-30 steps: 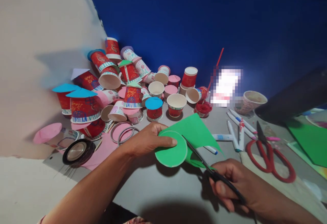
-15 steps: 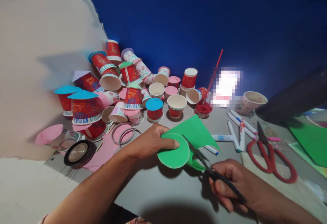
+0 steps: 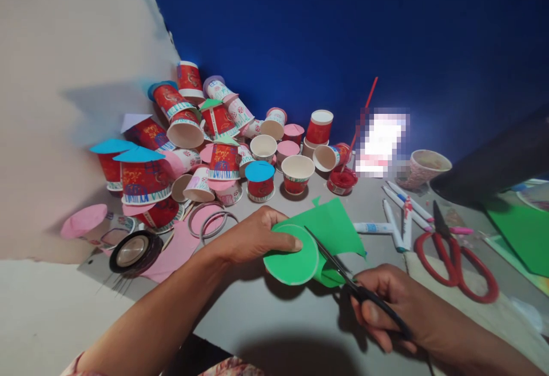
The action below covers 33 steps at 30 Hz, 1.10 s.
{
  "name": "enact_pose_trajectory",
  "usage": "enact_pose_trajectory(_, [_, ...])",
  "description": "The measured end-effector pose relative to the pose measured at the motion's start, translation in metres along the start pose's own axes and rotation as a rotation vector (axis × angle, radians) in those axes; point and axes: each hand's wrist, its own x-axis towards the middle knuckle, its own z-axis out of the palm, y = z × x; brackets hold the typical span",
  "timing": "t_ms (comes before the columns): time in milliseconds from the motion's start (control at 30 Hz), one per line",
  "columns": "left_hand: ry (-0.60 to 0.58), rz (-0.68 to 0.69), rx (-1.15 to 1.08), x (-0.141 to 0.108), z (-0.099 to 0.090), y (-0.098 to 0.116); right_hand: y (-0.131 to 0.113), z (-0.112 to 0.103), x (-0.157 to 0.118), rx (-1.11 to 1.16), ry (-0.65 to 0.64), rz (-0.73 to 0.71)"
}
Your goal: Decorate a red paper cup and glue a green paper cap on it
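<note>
My left hand [image 3: 261, 237] pinches a sheet of green paper [image 3: 337, 221], its thumb lying on a round green disc [image 3: 291, 264] with a pale outline. The disc is partly cut round, and a curled flap of paper hangs at its lower right. In my right hand [image 3: 386, 307] are black-handled scissors [image 3: 334, 261], fingers wrapped through the loops. Their blades lie along the right edge of the disc, with the tip near its top. My left fingers under the paper are hidden.
Behind my left hand are piled decorated paper cups [image 3: 146, 175]. To the right lie several markers [image 3: 392, 227] and red-handled scissors [image 3: 454, 267] on a pale cloth. A red paint pot [image 3: 342, 182] holds a thin red stick. A roll of black tape [image 3: 134, 252] lies at left.
The green sheet has shifted and turned slightly around the scissors, and a small jagged tab now shows at its top edge. Both hands keep nearly the same place.
</note>
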Motion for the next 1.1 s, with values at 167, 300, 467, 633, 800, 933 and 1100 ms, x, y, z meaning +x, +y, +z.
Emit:
enact_pose_trajectory(167, [-0.005,-0.004,0.015,0.0001,0.0000,-0.0002,-0.0005,-0.0001,0.0009,-0.006,-0.001,0.002])
enact_pose_trajectory(300, [-0.014,-0.003,0.012,0.0008,-0.0010,-0.0008,0.0013,-0.0011,0.0015,0.016,-0.011,-0.010])
enact_pose_trajectory(467, [-0.039,-0.010,0.002,0.0008,-0.0027,0.0001,0.0052,-0.0022,0.0005,0.017,-0.016,-0.015])
enact_pose_trajectory(633, [-0.049,-0.020,0.063,-0.0004,-0.0035,0.0002,0.0036,-0.0013,-0.0003,-0.008,-0.005,-0.003])
enact_pose_trajectory(800, [-0.092,-0.036,0.093,-0.0011,-0.0024,0.0000,0.0024,-0.0009,-0.0008,-0.013,-0.008,0.029])
enact_pose_trajectory(933, [-0.096,-0.049,0.091,-0.0013,-0.0033,0.0000,0.0063,-0.0027,0.0000,-0.009,-0.016,0.028])
enact_pose_trajectory(1100, [-0.094,-0.027,0.048,-0.0019,-0.0048,0.0003,0.0061,-0.0019,-0.0010,0.002,-0.008,0.004])
